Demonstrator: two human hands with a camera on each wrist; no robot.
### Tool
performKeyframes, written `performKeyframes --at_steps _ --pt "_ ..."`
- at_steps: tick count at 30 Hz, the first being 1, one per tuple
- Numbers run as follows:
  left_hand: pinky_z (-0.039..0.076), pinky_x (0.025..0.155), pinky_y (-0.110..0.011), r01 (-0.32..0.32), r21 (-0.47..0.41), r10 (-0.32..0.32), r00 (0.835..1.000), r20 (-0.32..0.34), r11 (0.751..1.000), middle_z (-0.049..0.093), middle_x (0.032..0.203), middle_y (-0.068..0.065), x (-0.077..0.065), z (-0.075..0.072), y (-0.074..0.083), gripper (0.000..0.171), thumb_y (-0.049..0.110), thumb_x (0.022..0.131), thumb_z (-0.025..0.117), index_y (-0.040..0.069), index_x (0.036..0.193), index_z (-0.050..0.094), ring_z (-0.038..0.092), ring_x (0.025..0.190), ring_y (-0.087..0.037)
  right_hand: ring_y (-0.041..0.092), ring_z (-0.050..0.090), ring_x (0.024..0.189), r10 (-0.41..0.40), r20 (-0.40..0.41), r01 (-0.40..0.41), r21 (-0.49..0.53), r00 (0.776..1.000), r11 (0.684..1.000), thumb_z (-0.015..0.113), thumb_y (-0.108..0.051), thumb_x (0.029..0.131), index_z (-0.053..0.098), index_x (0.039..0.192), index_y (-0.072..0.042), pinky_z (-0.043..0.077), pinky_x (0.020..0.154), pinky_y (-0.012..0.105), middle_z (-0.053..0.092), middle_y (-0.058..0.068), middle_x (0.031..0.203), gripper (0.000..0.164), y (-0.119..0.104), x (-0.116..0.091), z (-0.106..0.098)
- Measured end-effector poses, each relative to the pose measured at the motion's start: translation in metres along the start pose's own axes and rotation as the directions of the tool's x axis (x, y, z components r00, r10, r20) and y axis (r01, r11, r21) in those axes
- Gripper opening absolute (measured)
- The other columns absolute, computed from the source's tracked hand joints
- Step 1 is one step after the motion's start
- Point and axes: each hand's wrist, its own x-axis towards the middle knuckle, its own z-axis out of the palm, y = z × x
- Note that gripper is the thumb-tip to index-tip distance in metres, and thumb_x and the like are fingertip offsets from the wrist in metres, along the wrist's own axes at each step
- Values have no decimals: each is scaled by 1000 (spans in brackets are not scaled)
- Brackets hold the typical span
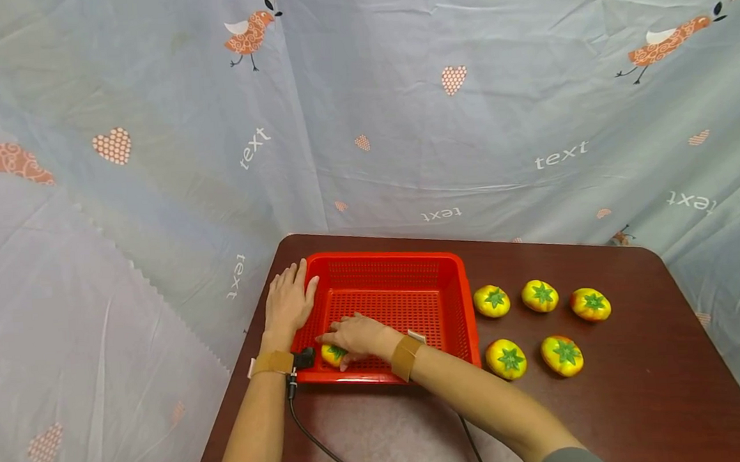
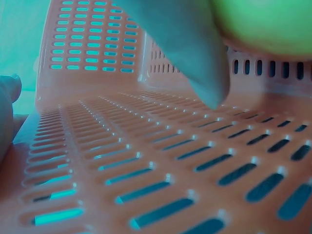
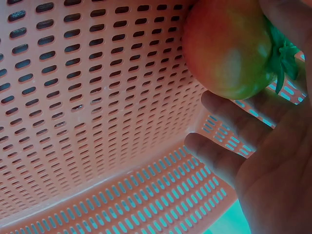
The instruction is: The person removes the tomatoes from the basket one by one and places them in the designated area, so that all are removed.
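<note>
My right hand reaches into the red basket at its near left corner. It holds a yellow-red tomato with a green star-shaped top. In the right wrist view, that tomato sits between thumb and fingers, two fingertips below it. My left hand lies along the basket's left rim, its fingers extended and its thumb held apart on the inner side. The left wrist view shows a thumb above the slotted floor, with part of the tomato at upper right.
Several similar tomatoes lie in two rows on the dark brown table, right of the basket. A patterned grey-blue curtain hangs behind and at the sides. Black cables run from both wrists towards the near edge.
</note>
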Motion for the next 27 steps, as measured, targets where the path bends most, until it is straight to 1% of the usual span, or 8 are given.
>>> performKeyframes --at_steps 5,12,16,18,21,27 --pt "15 122 -53 2 -1 -2 1000 5 1000 34 155 -23 1 0 0 63 45 106 30 6 155 26 31 144 -40 21 54 129 -5 -16 5 26 1000 1000 67 -51 84 39 150 -33 43 110 44 51 -3 145 74 0 -1 0" --pt "14 122 -53 3 0 -3 1000 11 1000 32 156 -24 1 1 -1 64 45 106 29 6 156 24 30 144 -41 21 55 126 -17 -30 18 26 999 1000 68 -49 85 37 151 -33 43 109 45 51 -2 145 75 2 -2 1" --pt "14 122 -53 2 3 -2 1000 13 1000 33 155 -24 1 3 -2 64 45 106 29 6 156 24 30 144 -41 21 56 125 -25 -47 27 25 999 999 67 -49 86 35 152 -33 45 108 44 51 -2 144 75 5 -5 0" --pt "15 122 -54 1 6 -1 1000 14 1000 33 155 -24 0 3 -2 64 45 106 29 6 156 24 30 144 -41 23 56 125 -31 -62 32 22 998 999 67 -48 87 34 153 -32 45 108 44 51 0 144 76 10 -7 -4" --pt "15 122 -54 -2 11 2 1000 12 1000 34 155 -24 0 3 -2 63 45 106 30 6 156 24 31 144 -41 25 54 128 -27 -93 32 47 995 998 67 -46 88 33 153 -29 43 109 47 50 2 146 75 20 -14 -12" --pt "15 122 -54 -2 11 2 1000 -4 1000 34 155 -24 1 3 -1 64 45 105 31 7 156 24 32 143 -41 30 50 132 35 -167 -15 120 985 993 67 -44 90 31 154 -26 38 113 52 44 7 151 76 51 -37 -31"
